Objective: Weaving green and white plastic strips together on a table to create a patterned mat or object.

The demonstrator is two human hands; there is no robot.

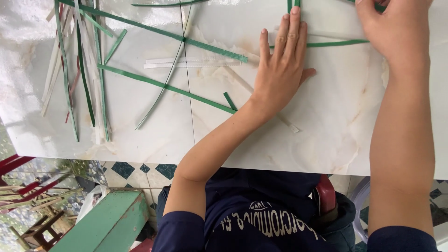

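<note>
Left hand (280, 70) flat, fingers spread, pressing green strips (326, 44) at counter (326, 140) far edge. Right hand (392, 28) grip pinching strip end. Weave barely started; loose strip pile (79, 70) at left edge unused.

Glossy white marble-look tabletop (140, 135), patterned blue-and-white floor tiles (133, 170), green wooden bench (109, 224), daylight glare

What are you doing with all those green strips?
A person is working with thin green and white strips on a pale marble-look table. The left hand presses flat on crossed green strips, while the right hand pinches a strip at the top edge. A loose pile of strips lies off to the side.
</note>
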